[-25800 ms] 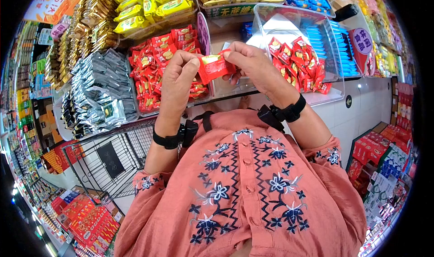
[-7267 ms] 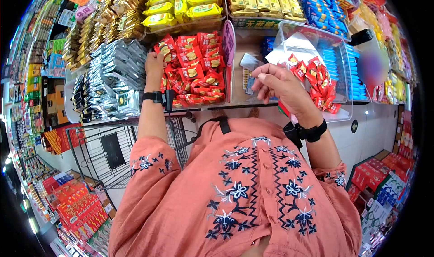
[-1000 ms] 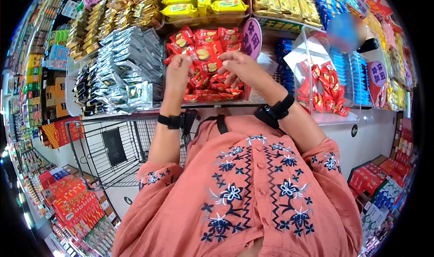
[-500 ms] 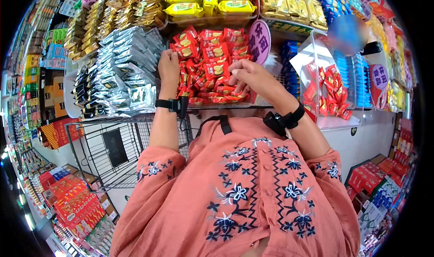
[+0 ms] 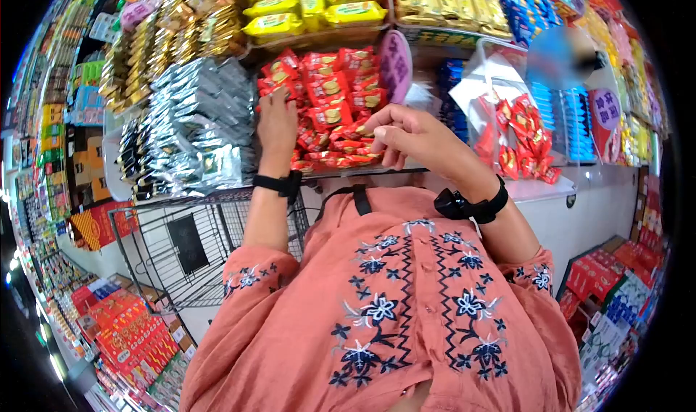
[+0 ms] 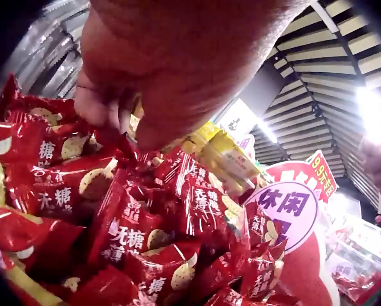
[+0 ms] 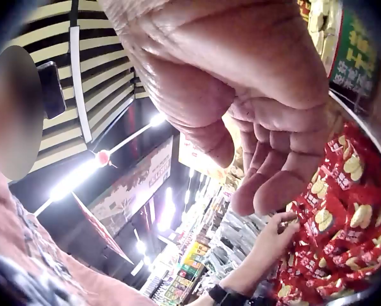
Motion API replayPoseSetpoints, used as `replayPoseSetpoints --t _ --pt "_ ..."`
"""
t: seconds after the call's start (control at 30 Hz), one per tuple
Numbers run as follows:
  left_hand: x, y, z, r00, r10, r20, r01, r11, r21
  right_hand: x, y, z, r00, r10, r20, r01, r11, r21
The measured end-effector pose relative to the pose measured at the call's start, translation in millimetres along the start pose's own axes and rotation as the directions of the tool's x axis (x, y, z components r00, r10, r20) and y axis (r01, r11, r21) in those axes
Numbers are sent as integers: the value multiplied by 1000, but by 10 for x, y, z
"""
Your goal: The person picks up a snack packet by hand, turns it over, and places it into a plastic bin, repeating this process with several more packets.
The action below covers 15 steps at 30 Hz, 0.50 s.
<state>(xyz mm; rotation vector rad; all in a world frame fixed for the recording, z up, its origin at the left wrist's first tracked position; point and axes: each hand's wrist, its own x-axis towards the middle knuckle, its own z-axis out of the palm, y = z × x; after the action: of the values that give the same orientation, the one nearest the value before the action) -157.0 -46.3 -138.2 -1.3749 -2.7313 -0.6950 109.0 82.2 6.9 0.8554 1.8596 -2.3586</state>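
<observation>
Red snack packets with a round biscuit picture (image 5: 330, 91) are piled in a clear bin, neat rows at the back and a looser heap in front. My left hand (image 5: 277, 129) reaches into the left side of this pile. In the left wrist view its thumb and fingers pinch the edge of a red packet (image 6: 128, 145) among the others. My right hand (image 5: 424, 142) hovers over the bin's front right corner, fingers loosely bent, thumb apart. The right wrist view shows its palm (image 7: 241, 76) with nothing in it.
Silver packets (image 5: 196, 122) fill the bin to the left; yellow packs (image 5: 312, 9) lie behind. A round purple sign (image 5: 396, 67) stands at the right. Further right, a clear tilted box holds red packets (image 5: 525, 133). A wire cart (image 5: 156, 231) stands below the shelf.
Over the last second the two hands have parted from above the packets. The left went to the bin's left edge, then slightly right onto the pile; the right drew back toward the front right.
</observation>
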Motion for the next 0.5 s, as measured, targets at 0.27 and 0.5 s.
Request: replayPoseSetpoints --t 0.27,0.5 --pt "138 800 -380 999 3 -40 -25 830 -557 -1071 -610 -941 915 -282 -288 264 959 -103" --pt "-6 2036 -517 991 53 126 66 617 -784 -1111 -55 -2118 922 -173 -347 -25 867 -497"
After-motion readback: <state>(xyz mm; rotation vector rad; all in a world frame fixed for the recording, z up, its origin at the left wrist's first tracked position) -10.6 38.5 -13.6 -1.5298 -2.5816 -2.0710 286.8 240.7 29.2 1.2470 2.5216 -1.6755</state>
